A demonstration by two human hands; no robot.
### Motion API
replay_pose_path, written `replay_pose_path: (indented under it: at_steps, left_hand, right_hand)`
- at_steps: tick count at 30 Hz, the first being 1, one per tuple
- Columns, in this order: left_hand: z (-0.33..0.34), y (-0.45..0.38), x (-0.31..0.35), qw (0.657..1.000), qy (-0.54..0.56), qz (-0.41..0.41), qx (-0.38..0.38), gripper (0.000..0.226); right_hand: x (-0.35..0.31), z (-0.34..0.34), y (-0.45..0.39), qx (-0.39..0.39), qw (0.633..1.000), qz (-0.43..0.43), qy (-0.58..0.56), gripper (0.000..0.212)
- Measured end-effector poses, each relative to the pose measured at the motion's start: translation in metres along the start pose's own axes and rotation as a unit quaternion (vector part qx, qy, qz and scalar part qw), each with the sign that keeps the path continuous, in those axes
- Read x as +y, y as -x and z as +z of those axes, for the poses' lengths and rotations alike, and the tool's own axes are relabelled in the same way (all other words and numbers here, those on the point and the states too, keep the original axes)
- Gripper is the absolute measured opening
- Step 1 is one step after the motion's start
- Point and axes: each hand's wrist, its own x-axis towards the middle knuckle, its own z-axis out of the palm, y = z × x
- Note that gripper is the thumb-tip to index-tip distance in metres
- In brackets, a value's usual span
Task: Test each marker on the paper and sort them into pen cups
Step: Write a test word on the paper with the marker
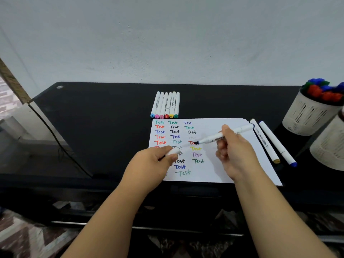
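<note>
A white sheet of paper point(229, 164) lies on the black table, covered with coloured "Test" words in three columns. My right hand point(234, 151) grips an uncapped white marker point(223, 135), its dark tip just above the paper near a red word. My left hand point(154, 164) pinches the marker's white cap point(174, 151) over the paper's left side. Several capped markers point(165, 105) lie side by side behind the paper. Two more markers point(271, 142) lie right of it. One pen cup point(307, 116) at the far right holds several markers; a second cup point(329, 146) stands in front of it.
The black table point(93, 118) runs against a pale wall. A dark cable point(55, 138) hangs down past the table's left edge. A lower shelf and patterned floor show below the table's front edge.
</note>
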Motion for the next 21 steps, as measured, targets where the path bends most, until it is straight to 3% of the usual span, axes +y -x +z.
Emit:
replay_pose_path:
  at_steps: [7, 14, 21]
  left_hand:
    - [0.008, -0.006, -0.002, 1.0, 0.003, 0.008, -0.005, 0.01]
    - [0.011, -0.011, -0.002, 1.0, 0.016, 0.002, 0.017, 0.03]
    - [0.012, -0.013, -0.005, 1.0, 0.014, -0.008, 0.024, 0.035]
  right_hand:
    - [0.0, -0.002, 0.003, -0.001, 1.0, -0.009, 0.008, 0.021]
    - [0.004, -0.005, 0.006, -0.021, 0.999, -0.041, 0.02, 0.015]
    - [0.003, -0.009, 0.009, -0.052, 0.998, -0.035, 0.007, 0.022]
